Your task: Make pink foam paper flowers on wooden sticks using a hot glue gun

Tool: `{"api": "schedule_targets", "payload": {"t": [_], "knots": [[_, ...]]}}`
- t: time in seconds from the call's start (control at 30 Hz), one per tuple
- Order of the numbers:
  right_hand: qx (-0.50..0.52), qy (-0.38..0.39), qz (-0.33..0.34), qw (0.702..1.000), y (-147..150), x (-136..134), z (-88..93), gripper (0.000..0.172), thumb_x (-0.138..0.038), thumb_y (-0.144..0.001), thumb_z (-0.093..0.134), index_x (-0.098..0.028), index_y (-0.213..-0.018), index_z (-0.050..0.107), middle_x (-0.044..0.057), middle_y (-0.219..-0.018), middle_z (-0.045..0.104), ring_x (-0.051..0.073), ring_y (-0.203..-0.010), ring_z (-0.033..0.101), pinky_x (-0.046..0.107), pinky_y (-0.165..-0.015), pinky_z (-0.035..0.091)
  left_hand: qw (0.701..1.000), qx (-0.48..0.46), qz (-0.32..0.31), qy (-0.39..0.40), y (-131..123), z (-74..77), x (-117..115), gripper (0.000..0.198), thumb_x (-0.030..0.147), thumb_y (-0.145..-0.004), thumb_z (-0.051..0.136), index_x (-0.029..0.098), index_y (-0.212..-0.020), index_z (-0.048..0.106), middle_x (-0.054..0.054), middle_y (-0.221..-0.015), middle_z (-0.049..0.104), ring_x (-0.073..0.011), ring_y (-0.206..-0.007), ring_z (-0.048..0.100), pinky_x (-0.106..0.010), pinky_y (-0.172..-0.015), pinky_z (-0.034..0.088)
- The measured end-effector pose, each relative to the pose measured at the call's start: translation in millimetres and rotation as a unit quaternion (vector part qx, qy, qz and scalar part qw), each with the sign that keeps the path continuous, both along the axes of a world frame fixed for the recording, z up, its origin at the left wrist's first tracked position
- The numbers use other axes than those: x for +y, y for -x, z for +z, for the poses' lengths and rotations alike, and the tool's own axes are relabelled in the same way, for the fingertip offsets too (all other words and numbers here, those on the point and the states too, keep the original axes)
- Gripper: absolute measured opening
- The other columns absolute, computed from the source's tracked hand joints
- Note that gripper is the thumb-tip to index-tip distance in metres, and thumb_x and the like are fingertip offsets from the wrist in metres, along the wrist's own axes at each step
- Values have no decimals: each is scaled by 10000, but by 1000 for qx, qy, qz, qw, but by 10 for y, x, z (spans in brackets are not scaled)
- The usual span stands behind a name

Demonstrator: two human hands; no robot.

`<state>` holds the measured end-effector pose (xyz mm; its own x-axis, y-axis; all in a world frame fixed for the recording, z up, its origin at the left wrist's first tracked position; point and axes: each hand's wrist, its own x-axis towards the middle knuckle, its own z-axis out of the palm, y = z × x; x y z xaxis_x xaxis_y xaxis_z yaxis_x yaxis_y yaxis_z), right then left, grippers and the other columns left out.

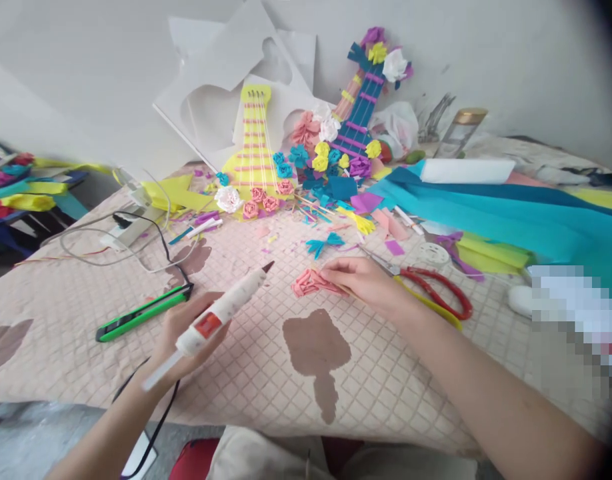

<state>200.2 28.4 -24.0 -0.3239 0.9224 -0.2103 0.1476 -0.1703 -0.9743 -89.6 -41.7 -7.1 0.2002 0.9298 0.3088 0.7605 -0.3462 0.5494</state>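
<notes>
My left hand (193, 333) is closed round a white glue gun (226, 310) with an orange-red label. Its dark nozzle points up and to the right, and a pale glue stick juts from the back end. With my right hand (359, 277) I pinch a pink crepe paper flower (309, 283) by its gathered end. The nozzle is left of the flower, apart from it. A blue paper piece (326, 245) with fringed ends lies just beyond the flower. Red-handled scissors (439, 290) lie partly behind my right forearm.
A green utility knife (141, 317) lies left of my left hand, near a power strip (133, 227) with cords. Decorated yellow (256, 147) and blue (359, 120) paper guitars lean at the back. Teal crepe paper (491, 207) covers the right side; scraps litter the middle.
</notes>
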Motion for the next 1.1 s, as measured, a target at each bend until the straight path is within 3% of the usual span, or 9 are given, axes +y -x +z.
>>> {"api": "schedule_targets", "payload": {"t": [0.13,0.37,0.63,1.1], "knots": [[-23,28,11,999,46,-10,-79,221,-386,-724,646,-166,-746,662,4,-638,593,88,-531,470,225,-484,323,982,111,-129,-84,-52,127,35,110,242,-777,504,205,-870,547,-11,-670,635,-125,-518,565,-214,-474,405],[-23,60,17,998,126,-32,-19,133,-272,-742,640,-146,-732,683,27,-658,639,85,-517,484,227,-477,337,944,204,-213,-145,-155,184,156,161,133,-759,454,207,-881,530,-16,-659,653,-123,-488,568,-218,-464,386],[-1,68,10,998,127,-45,-23,100,-234,-730,657,-160,-663,658,22,-650,652,85,-525,516,224,-486,362,925,249,-235,-167,-267,211,217,155,134,-815,373,193,-825,515,-18,-619,636,-126,-465,565,-239,-440,362],[0,62,20,998,118,-36,-62,89,-236,-725,671,-163,-678,653,40,-699,680,108,-577,566,219,-503,413,924,250,-243,-159,-246,153,222,79,203,-830,432,181,-834,508,-13,-616,617,-115,-443,531,-231,-433,355]]}}
